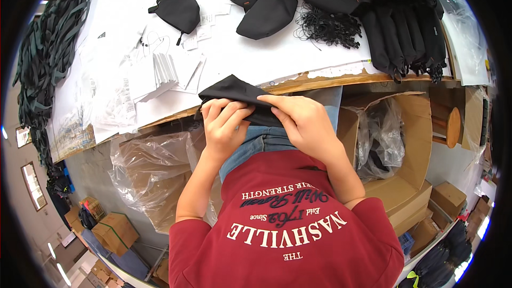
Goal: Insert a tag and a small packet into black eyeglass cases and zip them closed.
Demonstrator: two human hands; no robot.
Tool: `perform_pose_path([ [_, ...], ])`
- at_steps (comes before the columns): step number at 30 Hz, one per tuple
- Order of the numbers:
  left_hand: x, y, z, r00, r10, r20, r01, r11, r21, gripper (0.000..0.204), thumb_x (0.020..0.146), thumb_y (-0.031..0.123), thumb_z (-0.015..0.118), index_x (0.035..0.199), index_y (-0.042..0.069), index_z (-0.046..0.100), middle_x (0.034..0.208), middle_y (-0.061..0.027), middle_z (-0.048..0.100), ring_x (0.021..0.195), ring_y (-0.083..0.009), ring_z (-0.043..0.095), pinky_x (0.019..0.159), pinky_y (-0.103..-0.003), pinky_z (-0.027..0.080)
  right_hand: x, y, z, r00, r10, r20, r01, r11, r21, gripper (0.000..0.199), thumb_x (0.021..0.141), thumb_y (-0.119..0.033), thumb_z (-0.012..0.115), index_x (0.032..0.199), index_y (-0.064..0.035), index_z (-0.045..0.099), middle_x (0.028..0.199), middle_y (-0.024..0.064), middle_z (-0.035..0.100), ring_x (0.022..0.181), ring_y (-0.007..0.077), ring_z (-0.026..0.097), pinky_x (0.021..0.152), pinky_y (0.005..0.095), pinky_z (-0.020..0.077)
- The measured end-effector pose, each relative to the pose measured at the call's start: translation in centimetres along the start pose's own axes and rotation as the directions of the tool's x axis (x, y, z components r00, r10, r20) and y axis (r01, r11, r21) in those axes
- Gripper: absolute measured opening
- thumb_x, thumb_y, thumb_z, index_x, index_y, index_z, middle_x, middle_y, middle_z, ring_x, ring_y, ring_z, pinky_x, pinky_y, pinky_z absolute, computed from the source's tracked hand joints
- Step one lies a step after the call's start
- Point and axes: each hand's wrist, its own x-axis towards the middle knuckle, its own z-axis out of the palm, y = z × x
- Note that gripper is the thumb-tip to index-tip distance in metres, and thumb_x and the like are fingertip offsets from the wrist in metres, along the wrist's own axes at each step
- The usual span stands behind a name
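A black fabric pouch (234, 88) is held between my two hands at the table's front edge. The fingers of my left hand (226, 122) are curled over its left side. My right hand (301, 120) pinches the right side between thumb and index finger. Part of the pouch is hidden beneath my fingers. On the white tabletop beyond lie finished-looking black pouches, among them a small one with a zip pull (177, 12) and a larger one (268, 13). A fan of white tags (162, 72) rests to the left of my hands.
A heap of thin black cords (333, 25) lies beside stacked black pouches (400, 37) at the right. Dark straps (50, 48) hang at the far left. Below the table stand an open cardboard box (416, 138) with a plastic liner and another plastic-covered box (154, 176).
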Motion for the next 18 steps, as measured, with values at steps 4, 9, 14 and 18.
perform_pose_path([
  [4,1.1,0.3,-0.4,0.987,-0.056,0.152,0.052,0.998,0.027,0.028,0.055,0.001,0.070,0.081,0.008,0.064,0.089,-0.0017,0.063,0.089,-0.0217,0.056,0.079,-0.033,0.038,3.1,1.8,-0.4,0.994,0.091,0.063,-0.093,0.995,0.037,0.022,0.086,-0.007,0.055,0.106,-0.0070,0.065,0.088,0.0149,0.066,0.079,0.0306,0.064,0.071,0.0340,0.0499],
  [9,2.6,-1.0,0.1,0.935,-0.122,0.332,0.098,0.991,0.088,0.017,0.069,0.008,0.070,0.081,0.006,0.058,0.095,-0.0053,0.063,0.094,-0.0288,0.057,0.082,-0.037,0.039,8.0,6.7,2.4,0.998,0.050,0.039,-0.050,0.999,-0.008,0.019,0.088,-0.012,0.054,0.101,-0.0084,0.066,0.089,0.0134,0.067,0.078,0.0298,0.065,0.071,0.0332,0.0495],
  [14,4.4,-2.5,0.4,0.839,-0.270,0.472,0.255,0.962,0.096,0.017,0.079,0.018,0.064,0.092,0.008,0.060,0.088,-0.0072,0.062,0.088,-0.0269,0.059,0.080,-0.040,0.039,7.1,8.0,2.1,0.983,0.182,-0.038,-0.159,0.927,0.339,0.029,0.089,-0.018,0.056,0.115,-0.0054,0.060,0.102,0.0117,0.065,0.095,0.0183,0.062,0.084,0.0321,0.0450],
  [18,4.6,-3.2,0.3,0.707,-0.298,0.642,0.224,0.955,0.197,0.024,0.080,0.021,0.065,0.102,0.012,0.068,0.102,-0.0103,0.062,0.093,-0.0286,0.059,0.083,-0.038,0.040,2.2,7.3,0.3,0.972,0.227,-0.063,-0.221,0.972,0.080,0.046,0.079,-0.031,0.070,0.114,-0.0043,0.056,0.103,0.0099,0.057,0.096,0.0204,0.055,0.085,0.0331,0.0434],
])
